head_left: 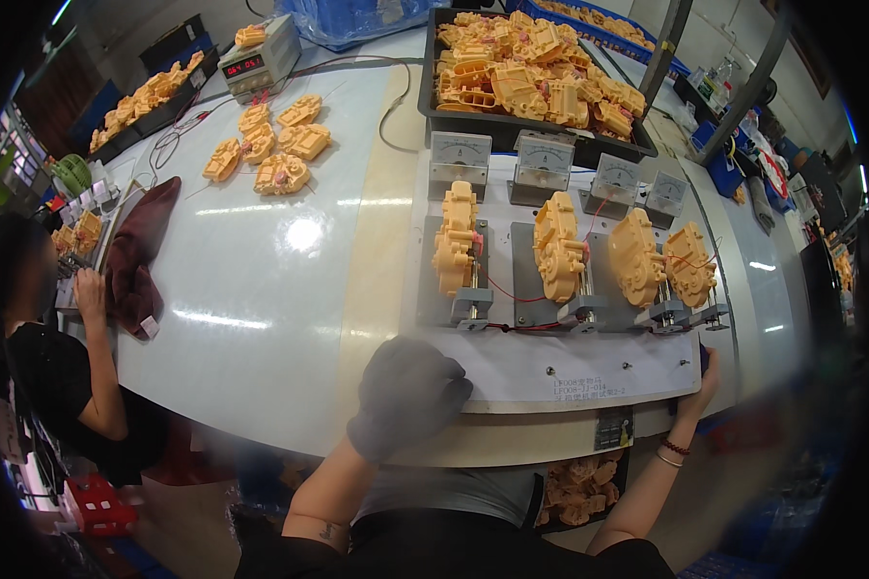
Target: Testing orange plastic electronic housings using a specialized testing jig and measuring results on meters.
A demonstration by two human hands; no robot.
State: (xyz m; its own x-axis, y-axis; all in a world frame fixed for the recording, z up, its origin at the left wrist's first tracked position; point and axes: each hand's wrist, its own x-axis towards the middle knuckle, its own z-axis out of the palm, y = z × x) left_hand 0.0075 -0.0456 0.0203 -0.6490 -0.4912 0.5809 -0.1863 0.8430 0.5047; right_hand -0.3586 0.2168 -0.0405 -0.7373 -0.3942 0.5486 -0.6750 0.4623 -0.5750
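Observation:
My left hand (410, 398), in a dark grey glove, is closed at the front left corner of a white test board (512, 378). What its fingers hold, if anything, is hidden. My right hand (710, 378) is wrapped round the board's right front end, its fingers mostly out of sight beside something dark. On the board, several cream plastic gear housings stand upright in metal clamps: one at the left (456, 241), another in the middle (558, 249), two at the right (637, 259). Red wires run among them. Analog meters (461, 159) line up behind the housings.
A black tray (541, 124) heaped with similar housings stands behind the meters. Several loose housings (282, 174) lie left of it, near a power supply (261, 60). At the left, a co-worker (68, 357) works beside a dark red cloth (140, 256). A bin of parts (581, 487) sits below the table edge.

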